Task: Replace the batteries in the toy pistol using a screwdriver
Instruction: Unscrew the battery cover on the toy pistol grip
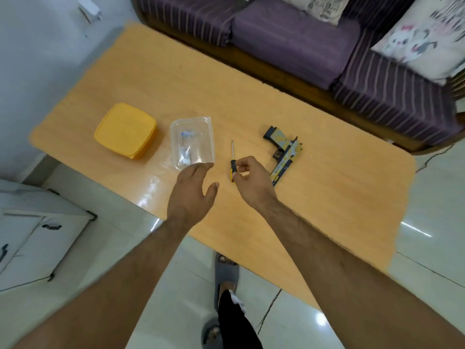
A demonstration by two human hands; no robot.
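Observation:
A yellow, grey and black toy pistol lies flat on the orange table, right of centre. To its left, a screwdriver with a thin metal shaft and a black and yellow handle lies with its tip pointing away from me. My right hand has its fingers curled at the handle, and thumb and fingertips pinch its near end. My left hand hovers with relaxed, spread fingers just in front of a clear plastic container that holds a few small batteries.
A yellow lid lies left of the clear container. A purple striped sofa runs along the table's far edge. A white cabinet stands at the lower left. My slippered feet are on the tiled floor below the table's near edge.

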